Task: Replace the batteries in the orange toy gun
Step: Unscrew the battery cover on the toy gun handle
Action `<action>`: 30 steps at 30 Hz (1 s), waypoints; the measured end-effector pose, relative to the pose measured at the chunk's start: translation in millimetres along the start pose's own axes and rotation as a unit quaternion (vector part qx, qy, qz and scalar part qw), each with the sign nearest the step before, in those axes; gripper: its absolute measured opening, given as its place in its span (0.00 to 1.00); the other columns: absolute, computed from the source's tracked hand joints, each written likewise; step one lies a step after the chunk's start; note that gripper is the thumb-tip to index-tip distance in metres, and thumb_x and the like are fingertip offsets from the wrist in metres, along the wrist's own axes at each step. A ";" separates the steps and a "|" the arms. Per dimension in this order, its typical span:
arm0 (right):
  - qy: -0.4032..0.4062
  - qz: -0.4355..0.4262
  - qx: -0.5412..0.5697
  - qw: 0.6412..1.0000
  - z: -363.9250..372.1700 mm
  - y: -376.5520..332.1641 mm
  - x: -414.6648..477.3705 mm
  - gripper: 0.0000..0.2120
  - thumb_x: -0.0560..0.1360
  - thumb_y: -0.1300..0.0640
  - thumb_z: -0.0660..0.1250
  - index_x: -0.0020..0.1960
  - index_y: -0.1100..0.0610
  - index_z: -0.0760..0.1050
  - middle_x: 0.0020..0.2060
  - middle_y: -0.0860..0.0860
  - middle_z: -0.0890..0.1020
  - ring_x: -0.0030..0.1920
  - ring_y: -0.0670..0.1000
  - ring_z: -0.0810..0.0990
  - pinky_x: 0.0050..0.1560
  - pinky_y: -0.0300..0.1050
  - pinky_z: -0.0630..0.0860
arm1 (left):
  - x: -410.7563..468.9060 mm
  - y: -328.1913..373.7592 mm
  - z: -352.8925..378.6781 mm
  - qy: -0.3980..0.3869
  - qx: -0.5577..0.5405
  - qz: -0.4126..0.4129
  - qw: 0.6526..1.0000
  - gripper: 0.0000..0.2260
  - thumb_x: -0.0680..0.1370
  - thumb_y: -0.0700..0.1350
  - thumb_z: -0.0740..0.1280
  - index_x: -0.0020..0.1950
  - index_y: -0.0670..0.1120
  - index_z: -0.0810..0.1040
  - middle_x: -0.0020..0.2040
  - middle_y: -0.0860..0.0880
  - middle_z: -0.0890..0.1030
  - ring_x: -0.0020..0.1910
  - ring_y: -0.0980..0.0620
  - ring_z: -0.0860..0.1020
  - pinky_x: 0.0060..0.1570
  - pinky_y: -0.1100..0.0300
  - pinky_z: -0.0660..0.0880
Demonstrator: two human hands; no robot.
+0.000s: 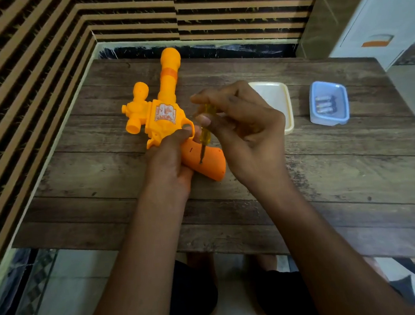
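The orange toy gun (pixel 163 116) lies on the wooden table (pixel 327 172), barrel pointing away from me, its darker orange grip toward me. My left hand (pixel 170 165) holds the gun at the grip, just below the trigger guard. My right hand (pixel 243 127) pinches a screwdriver (pixel 205 132) with a clear yellow handle. The screwdriver stands nearly upright, and its metal tip touches the side of the grip. A blue plastic box (pixel 328 103) at the right holds three batteries (pixel 324 105).
A white plastic box or lid (pixel 275 97) lies behind my right hand. A striped wall runs along the table's left and far sides. A white cabinet (pixel 379 14) stands at the far right. My legs and the tiled floor show below the near edge.
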State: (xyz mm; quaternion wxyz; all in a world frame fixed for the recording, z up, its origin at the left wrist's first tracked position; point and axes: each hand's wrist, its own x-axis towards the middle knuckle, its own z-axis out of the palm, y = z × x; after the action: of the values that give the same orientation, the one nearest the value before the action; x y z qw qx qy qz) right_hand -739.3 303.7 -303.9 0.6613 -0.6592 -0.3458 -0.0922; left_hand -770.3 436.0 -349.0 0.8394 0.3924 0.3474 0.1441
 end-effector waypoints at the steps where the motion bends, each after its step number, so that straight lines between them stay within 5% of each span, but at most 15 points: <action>1: -0.006 -0.002 0.010 1.000 -0.9 0.1 -0.5 0.11 0.78 0.72 0.70 0.59 0.67 0.83 0.49 0.59 0.84 0.52 0.53 0.84 0.52 0.53 0.81 | -0.8 0.1 1.0 0.002 -0.002 0.000 1.000 0.15 0.77 0.35 0.71 0.63 0.45 0.82 0.55 0.41 0.87 0.58 0.40 0.85 0.63 0.37 0.79; 4: -0.015 0.007 0.036 0.999 -3.0 0.0 -2.5 0.13 0.78 0.74 0.67 0.61 0.68 0.82 0.52 0.60 0.86 0.56 0.58 0.85 0.57 0.62 0.81 | 0.4 -1.8 0.8 -0.004 0.004 0.003 1.000 0.18 0.77 0.35 0.70 0.66 0.44 0.81 0.57 0.40 0.87 0.58 0.41 0.85 0.63 0.38 0.79; 9: -0.015 -0.003 -0.010 1.000 0.3 -6.6 -1.9 0.10 0.77 0.65 0.74 0.58 0.64 0.84 0.50 0.55 0.85 0.49 0.47 0.82 0.48 0.41 0.77 | 3.1 -0.3 -3.0 -0.045 0.018 0.002 0.999 0.25 0.68 0.42 0.78 0.65 0.43 0.81 0.58 0.42 0.86 0.60 0.44 0.85 0.61 0.44 0.81; 12: 0.010 -0.007 -0.021 1.000 4.2 -4.1 -1.0 0.09 0.76 0.65 0.75 0.56 0.64 0.85 0.47 0.58 0.80 0.47 0.51 0.81 0.44 0.48 0.78 | 5.0 -2.1 -5.5 -0.032 0.016 0.004 0.999 0.23 0.70 0.40 0.75 0.65 0.43 0.81 0.59 0.40 0.86 0.61 0.40 0.84 0.62 0.37 0.79; 17: 0.000 -0.008 -0.001 1.000 1.6 -0.6 -1.7 0.13 0.79 0.71 0.68 0.63 0.67 0.82 0.51 0.58 0.84 0.54 0.53 0.84 0.54 0.57 0.81 | 1.8 -1.8 -1.6 -0.011 -0.002 0.001 1.000 0.18 0.75 0.37 0.73 0.63 0.47 0.82 0.58 0.41 0.87 0.59 0.41 0.85 0.64 0.36 0.78; 21: 0.025 -0.007 -0.043 0.999 4.4 -1.1 -2.2 0.12 0.77 0.66 0.74 0.60 0.64 0.84 0.48 0.57 0.80 0.48 0.48 0.81 0.47 0.42 0.78 | 3.2 -1.5 -3.2 -0.033 0.013 0.000 0.999 0.28 0.70 0.42 0.77 0.70 0.45 0.79 0.62 0.40 0.85 0.62 0.40 0.84 0.64 0.33 0.77; 25: 0.036 -0.006 -0.040 0.999 5.6 1.5 -1.7 0.13 0.77 0.68 0.73 0.62 0.64 0.83 0.46 0.58 0.81 0.48 0.52 0.82 0.48 0.54 0.80 | 0.4 0.7 -0.4 0.005 0.002 0.001 1.000 0.29 0.66 0.42 0.76 0.68 0.48 0.79 0.58 0.42 0.87 0.58 0.40 0.85 0.61 0.35 0.79; 30: 0.024 -0.010 -0.041 0.999 5.1 -2.7 -2.4 0.11 0.78 0.66 0.73 0.61 0.65 0.83 0.50 0.56 0.84 0.51 0.49 0.83 0.50 0.43 0.80 | 7.6 -1.9 -4.8 -0.010 0.011 -0.007 1.000 0.33 0.66 0.43 0.80 0.71 0.47 0.78 0.61 0.42 0.85 0.61 0.40 0.85 0.61 0.36 0.79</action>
State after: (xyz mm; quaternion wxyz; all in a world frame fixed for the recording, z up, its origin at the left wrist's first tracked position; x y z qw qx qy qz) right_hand -744.4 307.3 -303.7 0.6406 -0.6802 -0.3321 -0.1291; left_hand -768.3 441.4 -356.2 0.8394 0.4004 0.3437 0.1304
